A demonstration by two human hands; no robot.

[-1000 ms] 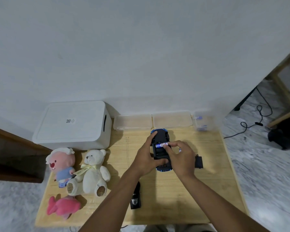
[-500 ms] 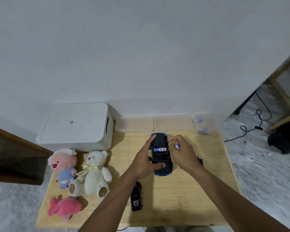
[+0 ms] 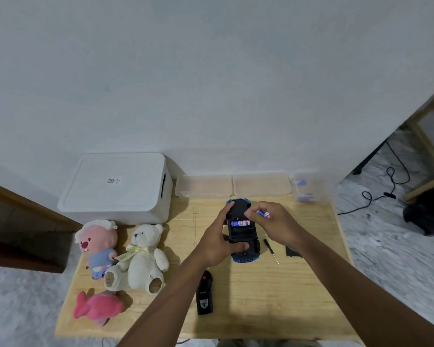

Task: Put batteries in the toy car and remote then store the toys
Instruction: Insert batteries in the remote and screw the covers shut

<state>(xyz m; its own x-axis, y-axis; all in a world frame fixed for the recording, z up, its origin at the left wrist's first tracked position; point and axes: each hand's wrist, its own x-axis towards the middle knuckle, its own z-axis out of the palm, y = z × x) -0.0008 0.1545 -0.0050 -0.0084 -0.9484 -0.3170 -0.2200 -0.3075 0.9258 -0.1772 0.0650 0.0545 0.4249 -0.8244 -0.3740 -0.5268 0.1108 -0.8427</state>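
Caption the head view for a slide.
Left hand steadies the upturned toy car with a seated battery; right hand pinches a second battery.

Storage box [image 3: 115, 186] sits back left on the tabletop [image 3: 261, 309]. To its right, two flat containers [image 3: 203, 185] lie side by side along the back edge, with a small container [image 3: 307, 187] at the back right corner. Toy car [image 3: 241, 232] lies underside up at centre, one battery [image 3: 239, 223] in its bay. Left hand [image 3: 216, 242] grips the car's left side; right hand [image 3: 278, 225] is at its right. Screwdriver [image 3: 271, 250] is right of the car, cover plate [image 3: 292, 251] further right. Remote [image 3: 204, 296] is in front of the car. Bear plush [image 3: 143, 256] is in front of the box, second plush [image 3: 97, 244] on its left, third plush [image 3: 98, 306] nearest the front edge.
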